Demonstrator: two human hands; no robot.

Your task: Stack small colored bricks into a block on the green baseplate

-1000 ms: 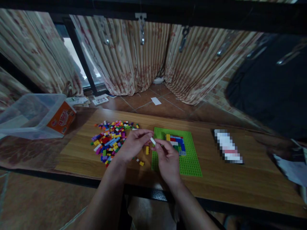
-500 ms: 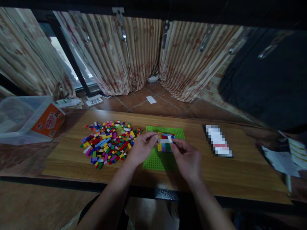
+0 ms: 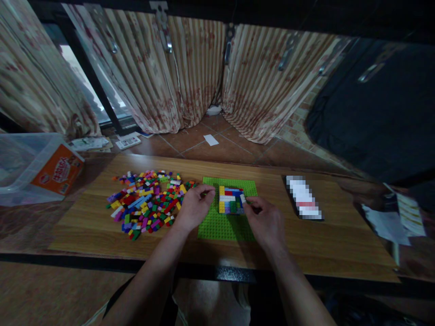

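R hand (image 3: 267,222) grips a white brick (image 3: 242,198) btwn thumb & fingers, at R side of the multicol. brick build (image 3: 228,198); can't tell if it's pressed down. L hand (image 3: 194,209) has fingers curled nr build's L side; can't tell if it holds anything. Build sits btwn hands on green baseplate (image 3: 224,228). Loose brick pile (image 3: 149,206) L of L hand; dark-edged, pixelated item (image 3: 304,197) R of R hand. Clear plastic bin (image 3: 30,181) well L of both hands; curtains (image 3: 193,77) far beyond them.
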